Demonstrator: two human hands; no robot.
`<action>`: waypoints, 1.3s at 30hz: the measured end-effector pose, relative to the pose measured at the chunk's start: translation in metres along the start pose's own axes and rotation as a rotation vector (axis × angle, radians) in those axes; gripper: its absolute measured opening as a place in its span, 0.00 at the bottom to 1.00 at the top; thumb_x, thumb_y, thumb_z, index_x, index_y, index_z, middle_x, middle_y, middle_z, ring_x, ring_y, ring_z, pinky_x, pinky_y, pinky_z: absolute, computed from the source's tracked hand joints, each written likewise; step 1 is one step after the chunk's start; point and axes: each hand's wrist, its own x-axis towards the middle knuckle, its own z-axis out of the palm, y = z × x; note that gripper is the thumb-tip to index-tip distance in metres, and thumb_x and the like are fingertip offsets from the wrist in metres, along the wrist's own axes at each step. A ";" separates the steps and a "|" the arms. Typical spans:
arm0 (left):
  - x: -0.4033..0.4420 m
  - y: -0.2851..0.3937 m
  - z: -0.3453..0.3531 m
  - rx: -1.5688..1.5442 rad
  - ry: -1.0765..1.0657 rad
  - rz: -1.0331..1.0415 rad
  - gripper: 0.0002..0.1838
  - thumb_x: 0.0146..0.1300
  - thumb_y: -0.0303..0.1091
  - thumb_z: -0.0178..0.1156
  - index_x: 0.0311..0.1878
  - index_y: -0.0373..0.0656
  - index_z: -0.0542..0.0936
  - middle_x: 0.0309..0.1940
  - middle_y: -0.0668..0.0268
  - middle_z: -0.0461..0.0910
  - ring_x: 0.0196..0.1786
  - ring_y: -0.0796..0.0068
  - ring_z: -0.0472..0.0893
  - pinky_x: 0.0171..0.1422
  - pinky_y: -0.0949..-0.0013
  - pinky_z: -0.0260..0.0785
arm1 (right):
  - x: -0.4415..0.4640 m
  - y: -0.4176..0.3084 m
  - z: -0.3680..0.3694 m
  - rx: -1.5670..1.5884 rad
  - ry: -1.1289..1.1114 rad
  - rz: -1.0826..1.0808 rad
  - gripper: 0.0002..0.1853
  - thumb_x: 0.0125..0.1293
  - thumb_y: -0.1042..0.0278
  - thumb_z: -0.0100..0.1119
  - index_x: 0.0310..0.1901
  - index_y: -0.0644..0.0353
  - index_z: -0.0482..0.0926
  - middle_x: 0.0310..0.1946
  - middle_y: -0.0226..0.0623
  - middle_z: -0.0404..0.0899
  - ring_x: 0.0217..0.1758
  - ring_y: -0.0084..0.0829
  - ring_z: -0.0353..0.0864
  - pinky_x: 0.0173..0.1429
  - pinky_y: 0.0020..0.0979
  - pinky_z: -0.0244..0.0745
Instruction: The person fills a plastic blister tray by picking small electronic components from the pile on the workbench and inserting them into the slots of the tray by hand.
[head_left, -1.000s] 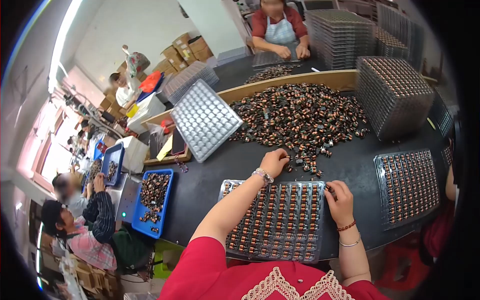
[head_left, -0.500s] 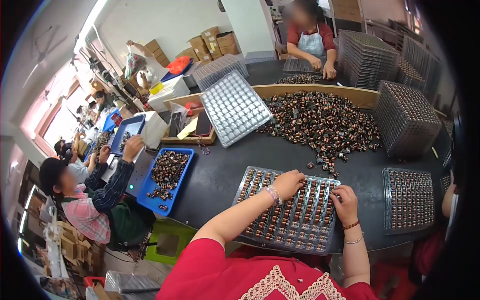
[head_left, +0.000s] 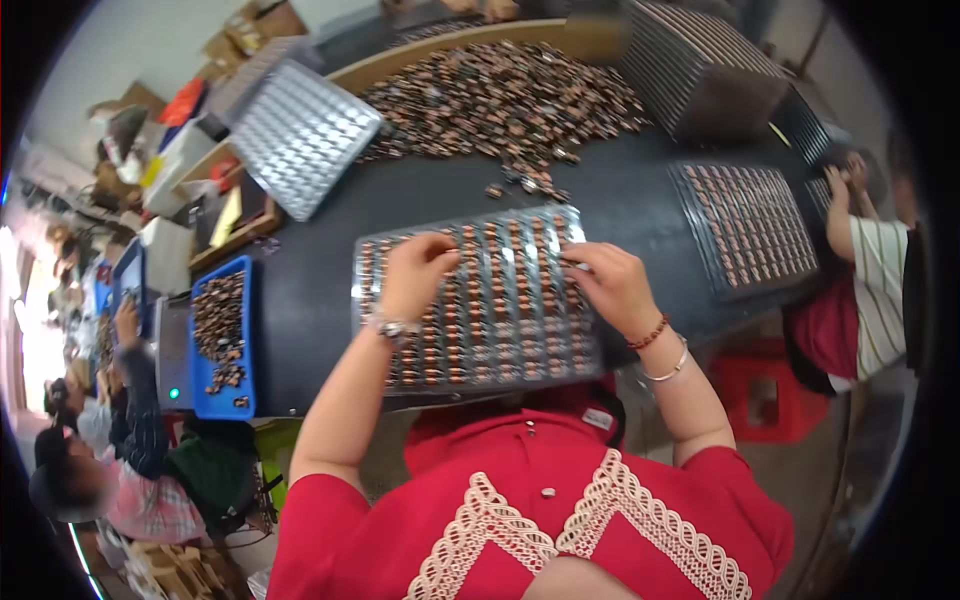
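Observation:
A clear plastic tray (head_left: 480,371) with rows of small copper-coloured coil parts lies on the dark table in front of me. My left hand (head_left: 418,275) is over the tray's upper left part, its thumb and fingers pinched together; anything between them is too small to make out. At the tray's upper right edge is my right hand (head_left: 612,283), fingers closed around something hidden at their tips. Beyond the tray spreads a large heap of loose coil parts (head_left: 510,100), with a few strays at its near edge.
A second filled tray (head_left: 750,225) lies at the right, below a tall tray stack (head_left: 705,75). An empty tray (head_left: 300,135) leans at the upper left. A blue bin (head_left: 222,330) holds loose parts. Co-workers sit at left and right.
The camera view has tilted down and turned. My left hand has come from the heap's edge to the tray and now sits farther left over it. My right hand stays near the tray's right edge.

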 end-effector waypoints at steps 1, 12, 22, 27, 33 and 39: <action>-0.006 0.007 -0.004 -0.009 -0.048 -0.006 0.07 0.60 0.25 0.64 0.40 0.34 0.82 0.30 0.67 0.84 0.34 0.79 0.81 0.42 0.75 0.74 | -0.006 -0.005 -0.002 0.042 -0.015 0.008 0.10 0.55 0.76 0.65 0.41 0.59 0.82 0.41 0.38 0.84 0.42 0.40 0.83 0.45 0.35 0.78; -0.068 0.024 0.040 0.340 -0.116 0.288 0.06 0.50 0.29 0.69 0.31 0.42 0.84 0.51 0.63 0.74 0.65 0.54 0.63 0.68 0.54 0.58 | -0.045 -0.029 -0.005 0.096 -0.093 0.023 0.10 0.54 0.74 0.65 0.39 0.59 0.81 0.42 0.33 0.83 0.45 0.36 0.81 0.48 0.33 0.78; -0.047 0.027 0.044 0.366 0.038 0.364 0.10 0.51 0.27 0.67 0.39 0.44 0.81 0.46 0.61 0.74 0.58 0.55 0.69 0.65 0.54 0.61 | -0.047 -0.029 -0.006 0.135 -0.072 0.052 0.12 0.52 0.76 0.67 0.41 0.60 0.81 0.42 0.34 0.84 0.44 0.37 0.81 0.48 0.34 0.76; 0.017 0.013 0.059 0.521 0.211 0.428 0.17 0.55 0.27 0.64 0.50 0.44 0.79 0.49 0.61 0.79 0.60 0.56 0.70 0.64 0.54 0.62 | -0.048 -0.025 -0.016 0.117 -0.070 0.104 0.15 0.53 0.76 0.66 0.44 0.59 0.81 0.41 0.35 0.84 0.43 0.39 0.80 0.49 0.35 0.76; 0.026 0.015 0.053 0.654 0.121 0.539 0.18 0.53 0.26 0.65 0.49 0.44 0.79 0.45 0.64 0.80 0.58 0.57 0.72 0.63 0.55 0.63 | -0.057 -0.019 -0.013 0.092 -0.107 0.105 0.14 0.53 0.74 0.67 0.43 0.58 0.81 0.41 0.33 0.84 0.43 0.37 0.80 0.49 0.34 0.76; 0.013 0.029 0.041 0.471 0.035 0.401 0.17 0.55 0.26 0.65 0.50 0.43 0.78 0.42 0.62 0.80 0.50 0.59 0.75 0.56 0.60 0.68 | -0.049 -0.015 -0.015 0.135 -0.162 0.095 0.14 0.53 0.74 0.67 0.43 0.58 0.81 0.42 0.32 0.83 0.45 0.36 0.80 0.50 0.34 0.75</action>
